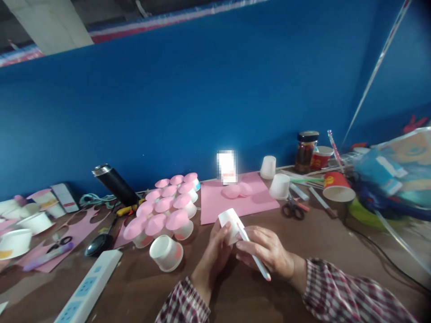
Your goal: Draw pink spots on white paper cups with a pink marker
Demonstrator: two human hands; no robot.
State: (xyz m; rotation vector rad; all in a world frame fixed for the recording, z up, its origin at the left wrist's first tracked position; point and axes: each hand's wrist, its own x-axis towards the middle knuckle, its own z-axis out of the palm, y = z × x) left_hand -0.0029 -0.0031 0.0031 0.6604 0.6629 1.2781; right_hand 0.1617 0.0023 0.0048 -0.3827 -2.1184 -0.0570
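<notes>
My left hand (215,251) is wrapped around a small white paper cup (227,217), tilted over the front of the table. In my right hand (271,251) is a white pen (261,265) with red at its end, its upper tip against the cup's side. Just beyond my hands lies a pink paper sheet (212,208) with pink paper discs (233,192) on it. To the left stand several upturned cups topped with pink cones (156,223). A bare white cup (166,253) stands in front of them.
White cups (280,186), scissors (292,210), a red cup (336,186) and a jar (305,152) are at right. A power strip (89,287), mouse (98,244), black flask (116,184) and pink scraps (79,229) lie left. A blue partition (202,89) stands behind.
</notes>
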